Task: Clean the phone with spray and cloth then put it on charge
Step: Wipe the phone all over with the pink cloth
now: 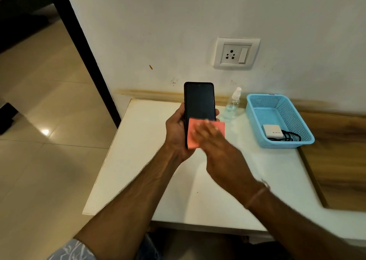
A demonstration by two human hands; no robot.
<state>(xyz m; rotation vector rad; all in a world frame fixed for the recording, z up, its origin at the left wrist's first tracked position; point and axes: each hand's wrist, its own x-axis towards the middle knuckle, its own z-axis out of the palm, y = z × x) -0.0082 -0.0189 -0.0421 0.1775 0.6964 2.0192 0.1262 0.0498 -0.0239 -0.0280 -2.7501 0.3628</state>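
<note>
head view: the phone (pixel 199 101) is held above the desk (pixel 138 160), long axis pointing up the wall, screen toward the person. the left hand (pixel 176 133) grips its lower half, fingers curled round both edges. the right hand (pixel 213 141), blurred, presses the cloth (pixel 220 127) on the phone's lower screen with flat fingers. the spray (pixel 233 105) stands right of the phone, and the socket (pixel 235 54) is above-right.

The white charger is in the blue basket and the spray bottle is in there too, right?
Not quite. The head view shows the white charger in the blue basket, but the spray bottle is not in it: it stands on the white table, just outside the basket.
</note>
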